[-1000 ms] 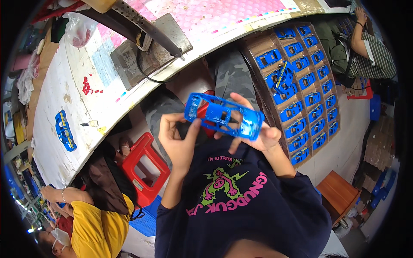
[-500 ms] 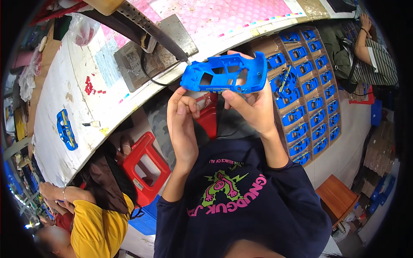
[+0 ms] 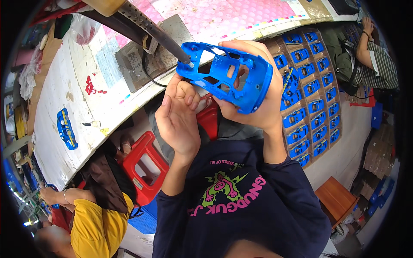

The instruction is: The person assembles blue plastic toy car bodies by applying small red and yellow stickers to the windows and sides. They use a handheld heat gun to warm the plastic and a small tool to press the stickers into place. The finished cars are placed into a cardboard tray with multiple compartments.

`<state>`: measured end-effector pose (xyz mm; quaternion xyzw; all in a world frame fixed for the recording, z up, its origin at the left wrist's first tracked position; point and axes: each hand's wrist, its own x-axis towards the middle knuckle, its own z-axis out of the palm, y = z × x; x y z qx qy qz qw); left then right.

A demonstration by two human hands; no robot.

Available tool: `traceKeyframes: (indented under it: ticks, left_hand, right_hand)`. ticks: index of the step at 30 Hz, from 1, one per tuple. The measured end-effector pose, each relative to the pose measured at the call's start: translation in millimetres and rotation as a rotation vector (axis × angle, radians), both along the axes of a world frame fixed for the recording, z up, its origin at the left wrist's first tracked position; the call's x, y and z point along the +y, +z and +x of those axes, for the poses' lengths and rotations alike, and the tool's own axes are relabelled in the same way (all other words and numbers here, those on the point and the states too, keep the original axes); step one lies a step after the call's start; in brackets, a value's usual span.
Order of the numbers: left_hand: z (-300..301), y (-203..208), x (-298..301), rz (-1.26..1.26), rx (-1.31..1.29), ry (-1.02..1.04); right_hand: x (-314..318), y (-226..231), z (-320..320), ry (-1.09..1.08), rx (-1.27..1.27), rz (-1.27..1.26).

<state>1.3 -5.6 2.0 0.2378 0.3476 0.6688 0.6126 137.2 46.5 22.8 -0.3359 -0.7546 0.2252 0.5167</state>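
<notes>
A blue plastic toy car body [image 3: 223, 69], hollow side facing up, is raised in front of me at the table's edge. My right hand [image 3: 254, 103] grips its right end, thumb on the near side and fingers behind the far side. At the left end my left hand [image 3: 180, 112] steadies it with a raised index finger, partly hidden under the shell; the other fingers are curled and the thumb stands apart. A soldering-iron-like tool [image 3: 165, 41] with a perforated metal barrel slants down from above, its tip inside the left end of the shell.
Under the tool lies a metal plate [image 3: 129, 69] on the white table [image 3: 56, 94]. Another blue car part [image 3: 66, 129] and red bits [image 3: 89, 85] lie to the left. On the right, a cardboard tray [image 3: 297, 64] holds rows of blue car bodies. Co-workers sit at both sides; a red stool [image 3: 142, 189] stands left.
The car body has turned and tilted, its right end swinging nearer to me and its hollow showing more. The tool's tip now reaches inside the left end. My left hand has shifted slightly left.
</notes>
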Motion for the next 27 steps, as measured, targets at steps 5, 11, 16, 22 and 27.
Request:
traceKeyframes:
  ticks: [5, 11, 16, 22, 27]
  left_hand:
    - [-1, -1, -2, 0.061, -0.147, -0.034]
    - [2, 2, 0, 0.011, -0.071, -0.006]
    - [3, 4, 1, 0.025, -0.095, -0.017]
    - [4, 7, 1, -0.001, -0.039, -0.008]
    - [3, 8, 1, 0.036, -0.039, -0.022]
  right_hand:
    - [0, 11, 0, 0.028, -0.018, 0.092]
    - [3, 3, 0, -0.005, -0.039, 0.168]
    - [5, 4, 3, -0.005, -0.042, 0.174]
    - [4, 10, 4, 0.040, -0.004, 0.147]
    - [4, 11, 3, 0.033, 0.004, 0.156]
